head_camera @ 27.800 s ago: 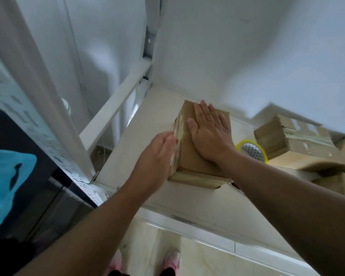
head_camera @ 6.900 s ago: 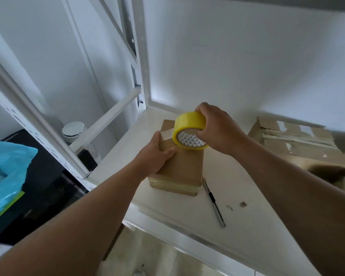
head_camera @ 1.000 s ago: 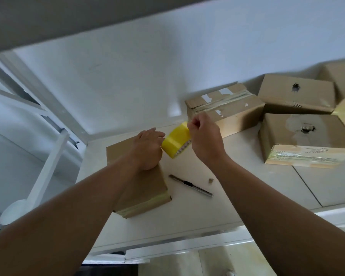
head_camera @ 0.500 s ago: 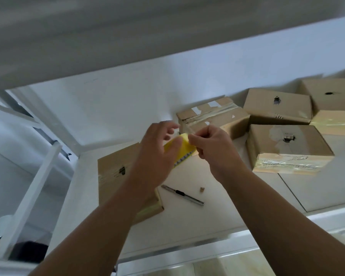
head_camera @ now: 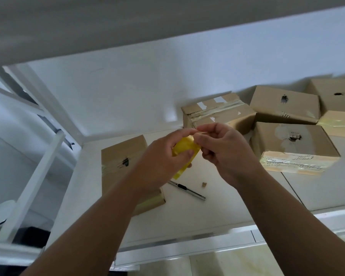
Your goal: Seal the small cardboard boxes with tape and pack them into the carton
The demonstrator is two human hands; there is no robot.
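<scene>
My left hand (head_camera: 159, 156) grips a yellow tape roll (head_camera: 184, 149), held in the air above the white shelf (head_camera: 227, 200). My right hand (head_camera: 225, 150) pinches the tape's loose end at the top of the roll. A small cardboard box (head_camera: 118, 158) lies flat on the shelf under my left forearm, with tape along its front edge. Several more small boxes sit to the right: one with white label scraps (head_camera: 217, 114), one with a torn hole (head_camera: 295, 144), and others behind (head_camera: 285, 102).
A utility knife (head_camera: 189, 191) and a cardboard scrap (head_camera: 204, 184) lie on the shelf below my hands. A shelf board (head_camera: 127, 26) overhangs above. White frame posts (head_camera: 30, 186) stand at the left. The shelf's front edge (head_camera: 187, 240) runs below my arms.
My left hand left the box and took hold of the tape roll. My right hand shifted from holding the roll to pinching the tape end. The view tilted slightly.
</scene>
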